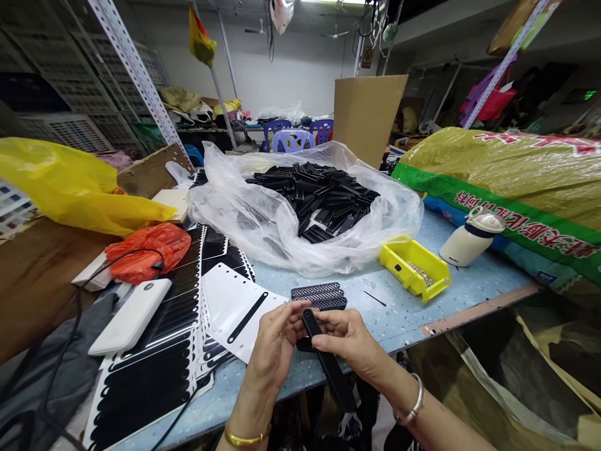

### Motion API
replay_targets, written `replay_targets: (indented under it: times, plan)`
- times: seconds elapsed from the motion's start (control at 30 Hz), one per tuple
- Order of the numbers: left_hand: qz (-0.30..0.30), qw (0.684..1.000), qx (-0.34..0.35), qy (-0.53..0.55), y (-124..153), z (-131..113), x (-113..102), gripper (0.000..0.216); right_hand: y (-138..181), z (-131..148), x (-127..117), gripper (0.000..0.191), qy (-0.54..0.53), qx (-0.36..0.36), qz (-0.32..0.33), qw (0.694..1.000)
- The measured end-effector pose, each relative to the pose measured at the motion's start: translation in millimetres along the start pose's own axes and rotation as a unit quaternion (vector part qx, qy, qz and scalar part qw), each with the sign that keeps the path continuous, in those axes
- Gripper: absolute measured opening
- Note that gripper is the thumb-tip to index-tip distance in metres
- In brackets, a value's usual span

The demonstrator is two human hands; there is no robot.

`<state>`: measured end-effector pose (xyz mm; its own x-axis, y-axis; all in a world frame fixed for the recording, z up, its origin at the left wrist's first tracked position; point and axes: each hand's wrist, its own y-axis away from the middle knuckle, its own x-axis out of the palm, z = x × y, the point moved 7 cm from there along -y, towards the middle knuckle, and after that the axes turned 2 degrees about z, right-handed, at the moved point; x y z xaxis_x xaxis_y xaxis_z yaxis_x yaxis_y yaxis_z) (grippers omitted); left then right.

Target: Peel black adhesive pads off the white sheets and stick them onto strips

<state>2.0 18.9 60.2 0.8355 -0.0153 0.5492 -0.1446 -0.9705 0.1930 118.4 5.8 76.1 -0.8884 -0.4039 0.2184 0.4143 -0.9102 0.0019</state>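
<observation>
In the head view, the person's right hand [347, 335] pinches a long black handle [330, 366] between thumb and fingers, over the near edge of the table [399, 316]. The left hand [277, 335] curls beside its upper end; whether it grips cannot be told. Just beyond lie patterned black strips [322, 293], with a yellow bin [404, 274] to their right.

silver bits [419, 273] in the yellow bin [408, 280] are way too small to make out, and the green glowing sign [590, 94] is just a blur. fingers of the left hand [276, 332] hide a bit of the dotted black stack [319, 292], and the big sack [511, 166] runs off the right edge.
</observation>
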Motion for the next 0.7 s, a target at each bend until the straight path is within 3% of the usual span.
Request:
replay_targets:
  times: [0.17,0.4,0.47,0.57,0.7]
  plan:
    - [-0.019,0.996,-0.004,-0.091,3.7,4.4,-6.0,0.025,3.0,-7.0,2.6,0.037,0.007,0.011,0.019,1.000]
    - [-0.047,0.953,0.101,-0.281,3.3,-6.8,-5.9,0.025,3.4,-5.9,8.6,0.031,0.046,-0.003,0.021,0.999]
    - [-0.053,0.955,0.106,-0.273,4.0,-9.0,-5.9,0.027,2.6,-3.5,9.8,0.031,0.035,-0.011,0.021,0.999]
    - [-0.063,0.984,0.052,-0.155,8.8,0.0,-8.7,0.041,0.9,-4.4,8.8,0.038,-0.005,-0.002,0.008,1.000]
    - [-0.054,0.991,-0.022,-0.117,24.6,22.8,-7.2,0.066,-1.0,-11.9,-5.2,0.054,-0.023,0.011,-0.093,0.995]
